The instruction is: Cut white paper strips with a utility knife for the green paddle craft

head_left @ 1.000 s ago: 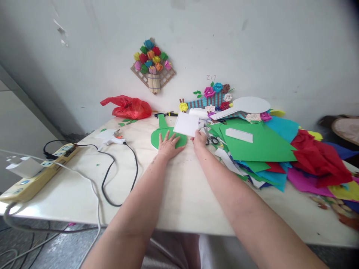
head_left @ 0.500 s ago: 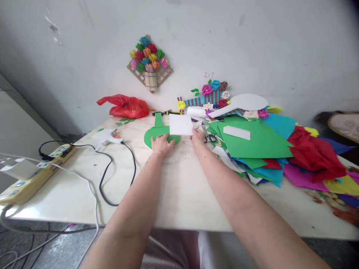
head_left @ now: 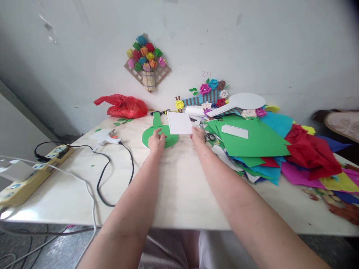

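White card [head_left: 179,123]: pinched in right hand [head_left: 198,135]; had left hand [head_left: 157,142], empty, over green cutout [head_left: 170,137] left of grip; seemingly mid-handling, needed steadiness next.

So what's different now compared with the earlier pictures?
The left hand, spread flat before, has drawn its fingers in over the green cutout, whose round part has shifted slightly left. The white card has turned counterclockwise. Nothing was visibly picked up or released: the right hand still holds the card. The glue gun and red bag stayed put.
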Action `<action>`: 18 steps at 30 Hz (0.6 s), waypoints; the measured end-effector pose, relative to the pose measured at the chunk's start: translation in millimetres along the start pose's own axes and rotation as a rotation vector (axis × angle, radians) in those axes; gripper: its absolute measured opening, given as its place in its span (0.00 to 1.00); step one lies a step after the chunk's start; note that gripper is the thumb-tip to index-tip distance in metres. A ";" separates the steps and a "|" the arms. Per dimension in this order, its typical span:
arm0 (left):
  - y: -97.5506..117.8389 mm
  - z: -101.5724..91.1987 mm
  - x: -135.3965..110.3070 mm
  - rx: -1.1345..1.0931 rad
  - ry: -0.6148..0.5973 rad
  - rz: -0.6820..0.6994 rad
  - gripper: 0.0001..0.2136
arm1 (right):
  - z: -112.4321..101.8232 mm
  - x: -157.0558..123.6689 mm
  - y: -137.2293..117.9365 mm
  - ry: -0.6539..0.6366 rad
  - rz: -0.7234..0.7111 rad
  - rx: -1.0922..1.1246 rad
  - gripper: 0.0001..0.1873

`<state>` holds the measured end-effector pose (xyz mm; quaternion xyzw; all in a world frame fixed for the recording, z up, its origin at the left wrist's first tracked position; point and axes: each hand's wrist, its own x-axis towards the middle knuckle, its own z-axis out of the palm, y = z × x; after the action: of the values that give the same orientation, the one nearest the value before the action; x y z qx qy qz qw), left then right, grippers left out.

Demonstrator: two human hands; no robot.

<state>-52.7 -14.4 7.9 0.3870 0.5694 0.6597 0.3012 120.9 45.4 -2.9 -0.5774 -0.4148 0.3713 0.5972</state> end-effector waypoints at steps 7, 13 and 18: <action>4.3 2.6 0.4 -0.090 -0.117 -0.054 0.28 | 0.2 -0.1 1.5 -0.161 -0.017 0.055 0.12; -2.0 2.0 7.0 -0.166 -0.054 -0.060 0.36 | -1.7 -8.6 -4.8 -0.263 -0.015 0.114 0.12; 0.1 3.2 5.7 -0.174 -0.001 -0.082 0.36 | -4.9 -14.1 -7.9 -0.275 0.038 0.180 0.16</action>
<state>-52.9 -8.0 9.1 0.3361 0.5250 0.6938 0.3605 119.8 30.1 4.1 -0.4730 -0.4469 0.4937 0.5770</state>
